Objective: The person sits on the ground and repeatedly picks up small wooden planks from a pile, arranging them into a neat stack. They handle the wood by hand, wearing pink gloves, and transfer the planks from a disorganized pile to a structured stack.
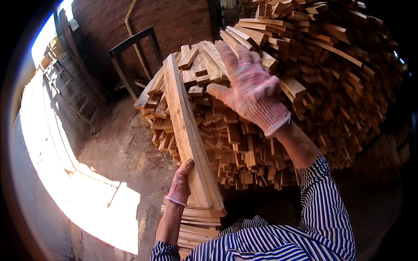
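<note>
My left hand (pixel 180 185), in a pinkish-white knit work glove, grips the near part of some long wooden planks (pixel 185 130), with the thumb over the edge. They look like two lying side by side, and their far end rests against the left side of a tall stack of wood strips (pixel 250 152). Above the top of that stack, my right hand (pixel 252 89) in a matching glove is spread open, palm down, with nothing in it. Whether its fingertips touch the wood cannot be told.
A larger pile of wood strips (pixel 331 82) rises at the right. More strips (pixel 198 228) lie low in front of me. Behind stand a dark metal frame (pixel 126 78) and a brick wall (pixel 174 21). A ladder (pixel 72 87) leans at the left, near bright sunlight on the floor.
</note>
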The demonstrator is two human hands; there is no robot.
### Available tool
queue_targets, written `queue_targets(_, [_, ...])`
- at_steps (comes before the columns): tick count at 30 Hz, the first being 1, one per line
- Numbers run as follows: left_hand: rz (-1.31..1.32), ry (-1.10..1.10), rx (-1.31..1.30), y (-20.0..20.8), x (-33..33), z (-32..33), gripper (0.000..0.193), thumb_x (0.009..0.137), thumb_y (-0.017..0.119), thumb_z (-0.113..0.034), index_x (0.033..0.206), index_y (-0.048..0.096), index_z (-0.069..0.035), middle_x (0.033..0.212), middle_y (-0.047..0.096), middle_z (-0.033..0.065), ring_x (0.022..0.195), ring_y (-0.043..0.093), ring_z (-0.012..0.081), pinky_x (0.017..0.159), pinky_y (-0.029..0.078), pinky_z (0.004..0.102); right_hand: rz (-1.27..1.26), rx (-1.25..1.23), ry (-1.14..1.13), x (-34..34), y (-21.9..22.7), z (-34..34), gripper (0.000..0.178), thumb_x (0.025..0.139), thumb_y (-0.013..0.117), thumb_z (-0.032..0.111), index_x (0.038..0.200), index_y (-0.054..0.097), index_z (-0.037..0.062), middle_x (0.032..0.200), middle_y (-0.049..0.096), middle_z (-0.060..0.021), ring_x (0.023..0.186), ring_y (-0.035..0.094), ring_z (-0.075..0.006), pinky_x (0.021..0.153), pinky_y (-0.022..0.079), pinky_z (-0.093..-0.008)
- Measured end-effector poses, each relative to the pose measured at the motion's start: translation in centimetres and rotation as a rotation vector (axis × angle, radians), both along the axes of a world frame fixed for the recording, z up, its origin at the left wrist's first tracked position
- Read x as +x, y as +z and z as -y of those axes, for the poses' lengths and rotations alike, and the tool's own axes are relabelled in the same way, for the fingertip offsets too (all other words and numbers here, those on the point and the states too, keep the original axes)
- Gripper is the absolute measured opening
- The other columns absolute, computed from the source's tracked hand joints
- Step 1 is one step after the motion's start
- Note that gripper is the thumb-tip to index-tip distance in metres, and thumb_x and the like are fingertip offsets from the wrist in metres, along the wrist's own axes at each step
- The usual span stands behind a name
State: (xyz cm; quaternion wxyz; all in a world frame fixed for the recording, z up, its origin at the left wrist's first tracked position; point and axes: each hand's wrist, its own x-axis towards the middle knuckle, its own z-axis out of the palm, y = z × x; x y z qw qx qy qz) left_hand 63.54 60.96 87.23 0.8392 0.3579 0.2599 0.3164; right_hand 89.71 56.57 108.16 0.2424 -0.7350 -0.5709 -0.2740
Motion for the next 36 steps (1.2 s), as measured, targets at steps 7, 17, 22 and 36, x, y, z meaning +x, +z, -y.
queue_targets(7, [-0.053, -0.017, 0.077, 0.6, 6.4, 1.0, 0.048, 0.090, 0.077, -0.036, 0.124, 0.060, -0.006, 0.102, 0.072, 0.0081, 0.085, 0.072, 0.0218, 0.077, 0.063, 0.0386, -0.532, -0.476, -0.016, 9.3, 0.9, 0.0, 0.086, 0.089, 0.072, 0.043, 0.156, 0.032, 0.0066, 0.124, 0.063, -0.0204, 0.106, 0.065, -0.0325, 0.088, 0.056, -0.0431])
queue_targets(17, [-0.243, 0.174, 0.157, 3.9, 6.1, 3.3, 0.066, 0.100, 0.064, -0.046, 0.147, 0.045, -0.004, 0.126, 0.062, 0.0110, 0.114, 0.061, 0.0206, 0.095, 0.055, 0.0374, -0.818, -0.160, 0.483, -6.1, -15.7, 11.6, 0.095, 0.095, 0.071, 0.031, 0.161, 0.012, -0.0008, 0.153, 0.040, -0.0228, 0.132, 0.053, -0.0297, 0.110, 0.046, -0.0403])
queue_targets(22, [-0.342, 0.257, 0.466, 0.2, 5.3, 3.6, 0.078, 0.094, 0.063, -0.064, 0.137, 0.047, -0.001, 0.117, 0.062, 0.0152, 0.106, 0.061, 0.0221, 0.090, 0.054, 0.0376, -1.250, -0.403, 0.389, -7.5, -12.9, 9.0, 0.109, 0.088, 0.080, 0.032, 0.161, 0.004, -0.0012, 0.165, 0.019, -0.0235, 0.154, 0.019, -0.0335, 0.124, 0.031, -0.0455])
queue_targets(36, [0.114, -0.095, 0.031, -10.9, 4.1, -1.6, 0.081, 0.083, 0.083, -0.040, 0.146, 0.045, -0.006, 0.133, 0.060, 0.0087, 0.122, 0.058, 0.0231, 0.106, 0.049, 0.0407, -1.526, -0.434, 0.667, -5.1, -29.3, 6.7, 0.104, 0.081, 0.087, 0.036, 0.160, 0.023, 0.0089, 0.152, 0.043, -0.0178, 0.133, 0.052, -0.0270, 0.107, 0.052, -0.0412])
